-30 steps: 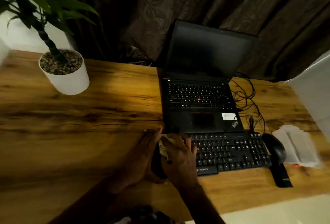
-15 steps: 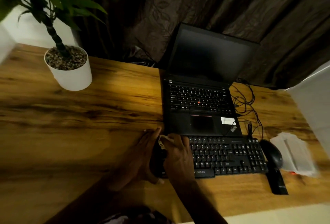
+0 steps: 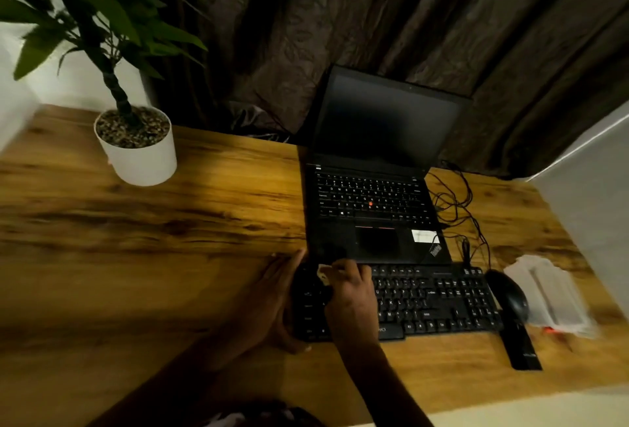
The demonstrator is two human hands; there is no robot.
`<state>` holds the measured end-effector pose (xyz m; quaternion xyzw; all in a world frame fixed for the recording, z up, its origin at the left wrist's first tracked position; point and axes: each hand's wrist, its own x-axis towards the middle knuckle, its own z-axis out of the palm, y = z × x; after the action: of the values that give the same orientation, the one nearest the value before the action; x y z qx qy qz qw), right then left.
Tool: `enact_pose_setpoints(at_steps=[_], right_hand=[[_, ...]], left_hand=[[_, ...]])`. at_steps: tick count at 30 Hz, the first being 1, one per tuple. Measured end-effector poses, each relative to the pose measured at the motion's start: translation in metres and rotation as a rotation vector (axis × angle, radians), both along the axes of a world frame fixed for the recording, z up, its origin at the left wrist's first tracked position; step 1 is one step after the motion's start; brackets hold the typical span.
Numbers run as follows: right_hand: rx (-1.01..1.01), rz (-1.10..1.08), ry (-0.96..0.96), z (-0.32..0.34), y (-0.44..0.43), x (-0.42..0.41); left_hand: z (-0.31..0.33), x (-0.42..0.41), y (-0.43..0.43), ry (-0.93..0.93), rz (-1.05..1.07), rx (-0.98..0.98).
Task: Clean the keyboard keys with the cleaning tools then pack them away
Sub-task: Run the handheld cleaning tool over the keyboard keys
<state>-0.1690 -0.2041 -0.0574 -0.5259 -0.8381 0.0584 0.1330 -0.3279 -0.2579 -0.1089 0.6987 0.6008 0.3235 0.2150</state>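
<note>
The desk (image 3: 153, 256) runs wide and bare to the left of the hands, with open wood from the pot to the near edge; on the right it is crowded up to a white wall (image 3: 592, 195). A dark curtain (image 3: 374, 18) closes the far side. The laptop (image 3: 374, 188) stands open, screen dark, its front edge just behind the keyboard (image 3: 435, 304), which lies near the desk's front edge. A plant (image 3: 136, 140) in a white pot sits far left. Right of the keyboard lie a mouse (image 3: 509, 294), a black bar (image 3: 519, 348) and a blurred white pack (image 3: 551, 297) (contents unclear), with cables (image 3: 456, 202) behind. The left hand (image 3: 272, 304) braces the keyboard's left end, fingers spread along it. The right hand (image 3: 350, 290) presses a pale cloth (image 3: 325, 273) onto the upper-left keys, fingers closed over it
</note>
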Motion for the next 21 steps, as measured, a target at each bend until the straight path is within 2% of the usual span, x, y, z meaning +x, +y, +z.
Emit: enact_pose_setpoints(at_steps=[3, 7, 9, 12, 14, 18, 21], right_hand=[[0.022, -0.036, 0.029, 0.001, -0.002, -0.005], [0.012, 0.066, 0.057, 0.0, -0.011, -0.017], [0.012, 0.086, 0.045, -0.001, -0.008, -0.012], [0.028, -0.001, 0.043, 0.0, -0.003, -0.002], [0.031, -0.021, 0.045, 0.001, -0.005, -0.008], [-0.023, 0.099, 0.013, -0.001, -0.018, -0.025], [-0.008, 0.013, -0.012, 0.001, -0.009, -0.012]], left_hand=[[0.001, 0.001, 0.001, -0.013, -0.034, -0.02], [-0.001, -0.001, 0.002, -0.009, -0.04, -0.135], [-0.001, -0.002, 0.002, -0.028, -0.047, -0.121], [-0.002, -0.003, 0.002, -0.064, -0.027, -0.109], [-0.003, -0.003, 0.003, -0.029, -0.024, -0.108], [0.002, -0.003, 0.006, 0.019, -0.063, -0.154], [0.0, -0.004, 0.005, 0.009, -0.047, -0.107]])
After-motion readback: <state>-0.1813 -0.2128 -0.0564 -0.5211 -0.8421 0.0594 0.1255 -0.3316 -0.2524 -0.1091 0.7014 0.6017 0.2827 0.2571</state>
